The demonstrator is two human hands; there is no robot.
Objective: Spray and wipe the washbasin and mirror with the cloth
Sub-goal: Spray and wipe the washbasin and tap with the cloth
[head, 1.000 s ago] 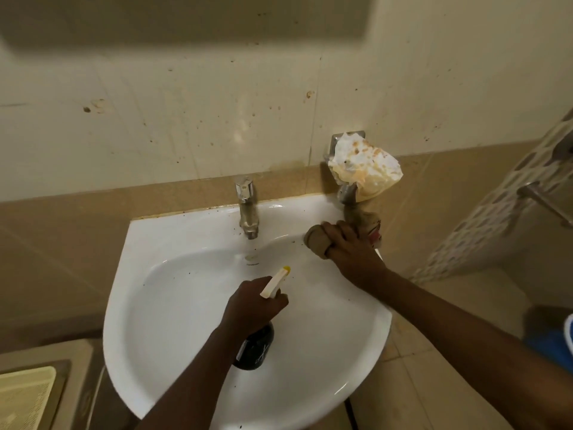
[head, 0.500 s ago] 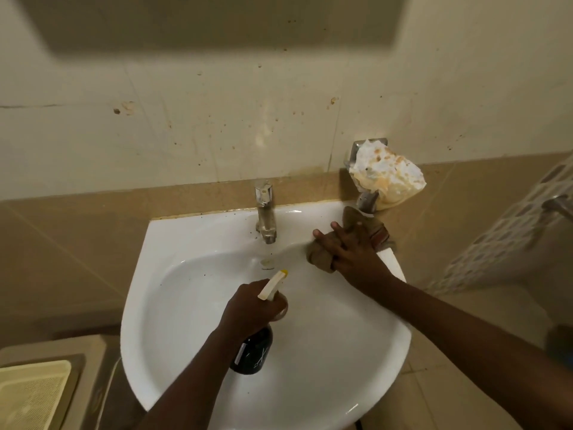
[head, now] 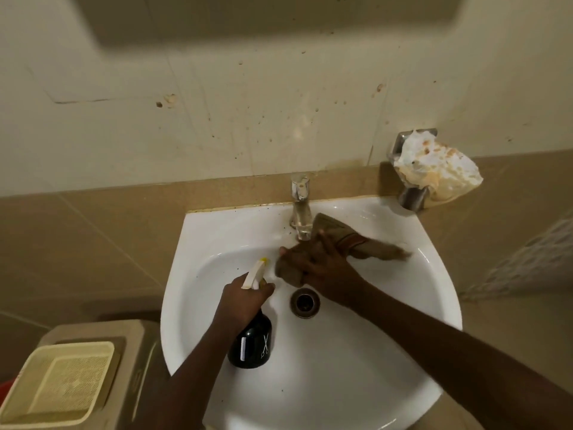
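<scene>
right hand [head: 322,266], spread flat on cloth [head: 369,246], slid from washbasin [head: 440,274] rim to below tap [head: 300,203]; left hand [head: 245,301] still grips spray bottle [head: 251,346].

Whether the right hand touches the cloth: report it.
Touching. Head view: the right hand lies on the cloth, fingers spread over it, pressing it to the basin.

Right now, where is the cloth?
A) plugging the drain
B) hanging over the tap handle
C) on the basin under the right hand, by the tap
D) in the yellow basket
C: the right hand presses the brown cloth onto the washbasin just right of the tap; the drain is uncovered, and the left hand holds the spray bottle.
</scene>
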